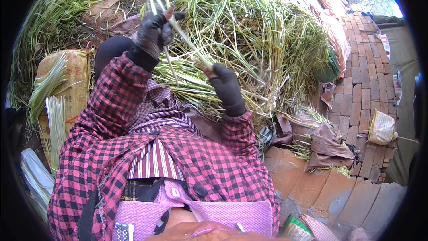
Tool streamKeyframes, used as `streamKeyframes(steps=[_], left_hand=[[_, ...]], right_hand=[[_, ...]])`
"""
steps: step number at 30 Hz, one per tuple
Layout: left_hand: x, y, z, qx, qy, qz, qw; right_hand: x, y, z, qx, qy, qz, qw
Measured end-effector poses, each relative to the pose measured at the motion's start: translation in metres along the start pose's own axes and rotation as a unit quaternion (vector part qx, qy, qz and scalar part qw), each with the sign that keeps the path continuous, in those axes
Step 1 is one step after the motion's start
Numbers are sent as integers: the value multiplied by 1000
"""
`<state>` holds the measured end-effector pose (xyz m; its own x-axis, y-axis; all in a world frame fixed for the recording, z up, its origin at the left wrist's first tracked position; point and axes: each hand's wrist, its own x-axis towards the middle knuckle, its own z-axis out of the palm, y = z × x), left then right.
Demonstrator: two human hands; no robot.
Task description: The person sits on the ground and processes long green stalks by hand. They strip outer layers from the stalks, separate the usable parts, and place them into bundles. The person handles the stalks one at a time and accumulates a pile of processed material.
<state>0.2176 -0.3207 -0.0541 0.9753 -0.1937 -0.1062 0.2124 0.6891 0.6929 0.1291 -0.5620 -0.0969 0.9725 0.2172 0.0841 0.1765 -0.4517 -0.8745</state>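
My left hand [153, 31], in a dark glove with bare fingertips showing, grips pale green plant stalks [183, 33] near the top centre. The same stalks slant down to my right hand [226, 85], also in a dark glove, which pinches their lower end between thumb and fingers. A thin separate stalk [170, 65] hangs below my left hand. Beyond and below both hands lies a large heap of long green grass-like stalks [234, 23], some with whitish ends.
At left, a woven yellow sack [75, 70] bears sorted pale stalks [56, 117]; more lie in a clear plastic wrapping [36, 167]. Another green heap [63, 3] lies upper left. At right are brick paving [357, 90], a small white bag [382, 127] and a brown cloth bundle [326, 145].
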Motion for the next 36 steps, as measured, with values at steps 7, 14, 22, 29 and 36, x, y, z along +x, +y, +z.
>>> streamKeyframes(steps=[7,14,22,29,36], left_hand=[[-17,-42,28,44,-27,-39,998],[-9,-20,9,41,7,-34,999],[-6,-5,3,54,75,-17,996],[-8,-3,1,67,68,-2,995],[-18,-16,15,100,-10,-86,991]], right_hand=[[13,-47,21,201,-27,79,976],[4,-65,16,174,-101,79,976],[-55,-37,-15,216,-81,115,966],[-44,-34,-29,134,-7,155,979],[24,-57,32,210,-107,66,970]])
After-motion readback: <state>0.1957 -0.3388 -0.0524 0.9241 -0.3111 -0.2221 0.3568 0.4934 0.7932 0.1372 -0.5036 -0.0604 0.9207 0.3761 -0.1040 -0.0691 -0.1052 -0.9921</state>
